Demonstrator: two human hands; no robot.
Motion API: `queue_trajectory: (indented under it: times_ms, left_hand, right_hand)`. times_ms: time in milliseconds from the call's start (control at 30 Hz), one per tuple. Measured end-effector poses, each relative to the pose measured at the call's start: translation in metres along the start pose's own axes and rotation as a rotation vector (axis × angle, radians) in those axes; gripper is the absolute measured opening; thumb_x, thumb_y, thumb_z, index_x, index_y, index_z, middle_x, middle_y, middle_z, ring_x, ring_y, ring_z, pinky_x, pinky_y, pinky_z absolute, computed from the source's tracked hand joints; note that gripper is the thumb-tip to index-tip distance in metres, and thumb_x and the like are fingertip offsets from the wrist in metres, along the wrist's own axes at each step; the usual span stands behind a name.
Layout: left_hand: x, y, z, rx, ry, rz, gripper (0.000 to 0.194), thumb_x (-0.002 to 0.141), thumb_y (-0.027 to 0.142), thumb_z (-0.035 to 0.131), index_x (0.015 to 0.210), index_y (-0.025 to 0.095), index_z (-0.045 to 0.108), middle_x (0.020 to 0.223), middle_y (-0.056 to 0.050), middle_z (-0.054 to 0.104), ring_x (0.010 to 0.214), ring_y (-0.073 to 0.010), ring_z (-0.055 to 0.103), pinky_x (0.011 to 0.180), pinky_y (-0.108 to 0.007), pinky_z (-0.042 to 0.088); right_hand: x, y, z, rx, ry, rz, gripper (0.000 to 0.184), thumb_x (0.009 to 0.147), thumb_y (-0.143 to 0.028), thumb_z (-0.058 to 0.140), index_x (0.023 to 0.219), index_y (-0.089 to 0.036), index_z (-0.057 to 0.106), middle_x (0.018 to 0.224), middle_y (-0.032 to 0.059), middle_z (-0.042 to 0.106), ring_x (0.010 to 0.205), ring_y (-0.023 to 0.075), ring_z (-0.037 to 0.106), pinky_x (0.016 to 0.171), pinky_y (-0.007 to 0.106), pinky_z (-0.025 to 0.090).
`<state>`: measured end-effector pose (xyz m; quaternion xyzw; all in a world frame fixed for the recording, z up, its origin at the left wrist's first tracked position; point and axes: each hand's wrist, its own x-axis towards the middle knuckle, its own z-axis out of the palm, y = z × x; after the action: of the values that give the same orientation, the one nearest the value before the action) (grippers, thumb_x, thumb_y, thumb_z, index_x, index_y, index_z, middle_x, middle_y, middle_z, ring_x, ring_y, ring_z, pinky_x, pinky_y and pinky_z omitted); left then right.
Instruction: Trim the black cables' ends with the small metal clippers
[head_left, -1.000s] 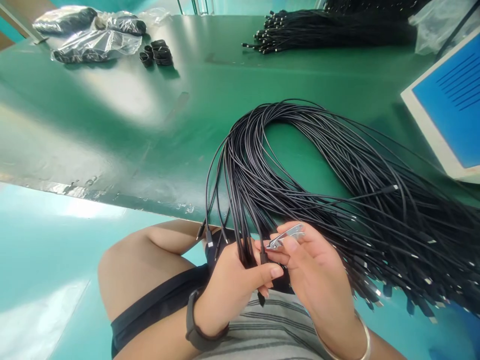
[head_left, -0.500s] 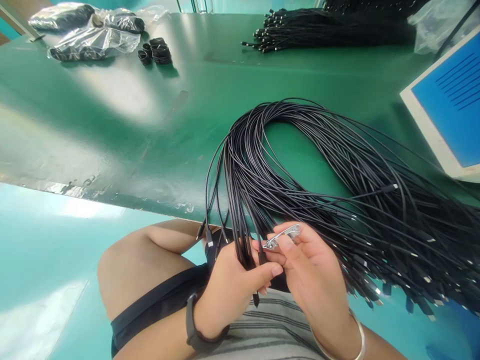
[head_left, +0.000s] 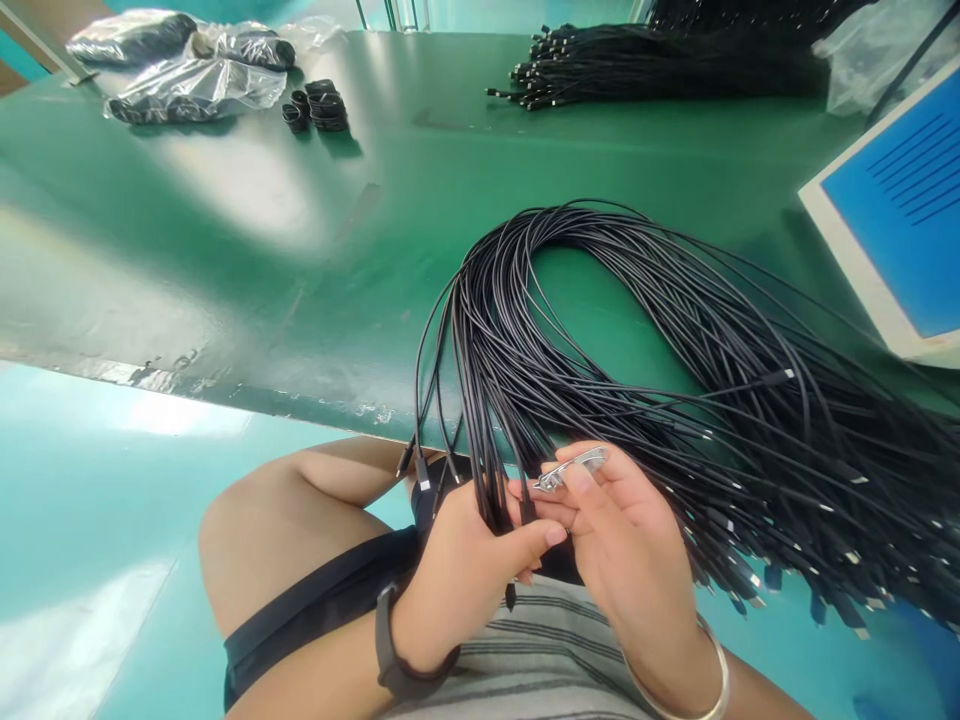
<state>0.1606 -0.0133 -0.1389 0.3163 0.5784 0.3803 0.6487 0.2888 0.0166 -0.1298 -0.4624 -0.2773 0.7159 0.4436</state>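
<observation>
My left hand [head_left: 476, 560] is closed around several black cables [head_left: 491, 440] near their ends, below the table edge. One cable connector [head_left: 527, 510] lies between my two hands, partly hidden by the left thumb. Between thumb and fingers, my right hand [head_left: 626, 540] grips a silver nail clipper [head_left: 574, 470], its tip pointing left towards that connector. I cannot tell whether the clipper touches the cable. From my hands the cable bundle [head_left: 540, 235] arches over the table, and its many connector ends [head_left: 847, 590] hang at the right.
The green table [head_left: 390, 260] spreads ahead. At the back left lie plastic-wrapped packs [head_left: 195, 85] beside small black coils [head_left: 326, 105]. Another cable pile [head_left: 660, 65] rests at the back right. A white-and-blue box [head_left: 900, 200] stands at the right edge.
The clipper's tip has shifted slightly up and right, a little farther from the connector. My left hand keeps its hold on the cables. The whole view has moved slightly.
</observation>
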Motion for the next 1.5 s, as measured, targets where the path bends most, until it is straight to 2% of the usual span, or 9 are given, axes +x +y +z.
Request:
queue_trajectory:
  times_ms: [267, 500, 800, 967, 1100, 1167, 1233, 1333, 1500]
  left_hand:
    - [0.000, -0.005, -0.001, 0.022, 0.035, 0.007, 0.025, 0.073, 0.028, 0.074, 0.067, 0.018, 0.053, 0.050, 0.006, 0.053, 0.043, -0.0092, 0.049, 0.043, -0.020, 0.041]
    - [0.001, -0.008, -0.001, 0.025, 0.060, 0.007, 0.022, 0.073, 0.027, 0.074, 0.069, 0.018, 0.055, 0.050, 0.005, 0.055, 0.043, -0.0105, 0.051, 0.043, -0.021, 0.042]
    - [0.000, -0.004, -0.002, 0.081, 0.039, 0.006, 0.027, 0.074, 0.030, 0.074, 0.064, 0.019, 0.052, 0.048, 0.005, 0.053, 0.044, -0.0100, 0.050, 0.045, -0.021, 0.041]
    - [0.001, -0.003, -0.001, 0.041, 0.022, -0.021, 0.030, 0.070, 0.031, 0.078, 0.062, 0.019, 0.052, 0.046, 0.006, 0.052, 0.042, -0.0098, 0.049, 0.043, -0.021, 0.040]
    - [0.000, -0.001, -0.007, -0.030, -0.041, -0.037, 0.030, 0.067, 0.029, 0.081, 0.064, 0.018, 0.053, 0.048, 0.007, 0.051, 0.042, -0.0081, 0.047, 0.041, -0.019, 0.040]
    - [-0.002, 0.000, -0.012, -0.119, -0.125, -0.038, 0.024, 0.073, 0.031, 0.077, 0.071, 0.016, 0.059, 0.055, 0.004, 0.059, 0.048, -0.0095, 0.054, 0.049, -0.021, 0.046]
    - [-0.006, 0.001, -0.017, -0.237, -0.205, -0.075, 0.021, 0.080, 0.031, 0.071, 0.089, 0.013, 0.064, 0.076, -0.004, 0.071, 0.065, -0.0143, 0.065, 0.064, -0.026, 0.052]
    - [-0.013, 0.000, -0.022, -0.397, -0.239, -0.145, 0.039, 0.082, 0.025, 0.070, 0.117, 0.014, 0.057, 0.110, -0.014, 0.071, 0.093, -0.0227, 0.070, 0.083, -0.036, 0.053]
    - [-0.015, -0.003, -0.023, -0.443, -0.207, -0.220, 0.025, 0.083, 0.027, 0.070, 0.100, 0.015, 0.056, 0.108, -0.015, 0.072, 0.087, -0.0234, 0.072, 0.081, -0.039, 0.054]
  right_hand:
    - [0.000, 0.002, -0.002, -0.046, -0.036, -0.003, 0.015, 0.086, -0.037, 0.069, 0.092, -0.025, 0.063, 0.081, 0.0005, 0.067, 0.079, 0.0211, 0.071, 0.069, 0.033, 0.059]
    - [0.001, 0.001, 0.001, -0.072, -0.032, 0.007, 0.018, 0.084, -0.038, 0.070, 0.092, -0.024, 0.061, 0.081, 0.0000, 0.064, 0.076, 0.0225, 0.071, 0.056, 0.031, 0.058]
    - [0.002, 0.005, -0.002, -0.131, 0.020, -0.025, 0.019, 0.086, -0.039, 0.068, 0.094, -0.023, 0.062, 0.083, 0.0012, 0.067, 0.076, 0.0199, 0.071, 0.076, 0.036, 0.060]
    - [0.002, -0.001, -0.003, -0.110, -0.096, -0.024, 0.016, 0.085, -0.038, 0.069, 0.092, -0.024, 0.063, 0.082, 0.0006, 0.067, 0.075, 0.0174, 0.066, 0.066, 0.028, 0.056]
    - [0.001, -0.014, -0.002, -0.298, -0.275, 0.035, 0.013, 0.084, -0.032, 0.068, 0.091, -0.023, 0.063, 0.083, 0.0016, 0.066, 0.075, 0.0187, 0.064, 0.065, 0.031, 0.055]
    - [0.001, -0.021, -0.004, -0.539, -0.242, -0.056, 0.007, 0.086, -0.029, 0.064, 0.092, -0.024, 0.062, 0.087, 0.0015, 0.066, 0.082, 0.0195, 0.064, 0.073, 0.033, 0.053]
    - [0.000, -0.026, -0.008, -0.850, -0.097, -0.275, 0.006, 0.088, -0.027, 0.062, 0.093, -0.025, 0.062, 0.093, 0.0021, 0.067, 0.087, 0.0206, 0.063, 0.078, 0.034, 0.051]
    - [0.001, -0.026, -0.015, -1.233, 0.082, -0.619, 0.010, 0.089, -0.025, 0.061, 0.098, -0.025, 0.061, 0.098, 0.0043, 0.068, 0.090, 0.0223, 0.062, 0.081, 0.036, 0.049]
    - [0.002, -0.014, -0.016, -1.401, 0.091, -0.844, 0.013, 0.091, -0.023, 0.058, 0.103, -0.019, 0.060, 0.108, 0.0116, 0.067, 0.110, 0.0270, 0.059, 0.096, 0.042, 0.044]
